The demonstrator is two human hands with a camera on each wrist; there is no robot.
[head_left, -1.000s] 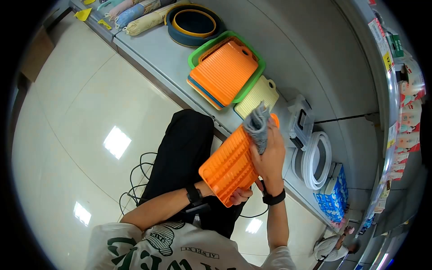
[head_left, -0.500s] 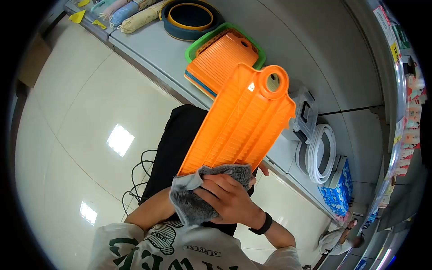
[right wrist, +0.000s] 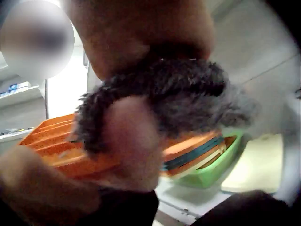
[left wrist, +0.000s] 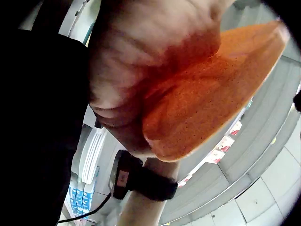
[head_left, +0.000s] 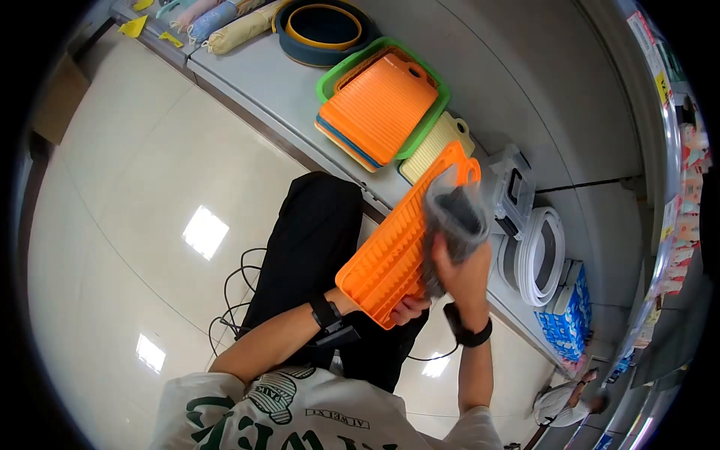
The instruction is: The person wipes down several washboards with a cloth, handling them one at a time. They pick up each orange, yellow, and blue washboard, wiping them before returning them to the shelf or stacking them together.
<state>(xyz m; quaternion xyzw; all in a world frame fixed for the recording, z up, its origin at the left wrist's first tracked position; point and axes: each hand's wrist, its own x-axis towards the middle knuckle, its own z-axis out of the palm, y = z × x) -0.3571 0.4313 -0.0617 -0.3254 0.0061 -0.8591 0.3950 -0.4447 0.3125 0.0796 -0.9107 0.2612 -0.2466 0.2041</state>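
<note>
An orange plastic washboard [head_left: 390, 244], its ridged face up, lies tilted over the person's lap. My left hand [head_left: 409, 309] holds it from beneath near the lower end, fingers curled over the edge. In the left wrist view the palm [left wrist: 155, 52] is against the underside of the board [left wrist: 202, 103]. My right hand [head_left: 466, 277] grips a fluffy grey cloth [head_left: 454, 217] at the board's right edge, near the handle end. In the right wrist view the thumb [right wrist: 134, 141] presses on the bunched cloth [right wrist: 188, 101], in front of the board's ridges.
On the low shelf [head_left: 262, 94] stand a green basin [head_left: 420, 139] with stacked washboards, a pale yellow washboard [head_left: 435, 146], dark round basins [head_left: 326, 34], a clear box [head_left: 514, 191] and white rings [head_left: 540, 255]. Black cables [head_left: 232, 300] lie on the floor; another person [head_left: 562, 405] is far right.
The board swung up in front, with the cloth wiping at its near end, and is now back lower and tilted. The right hand and cloth moved up and right toward the handle end.
</note>
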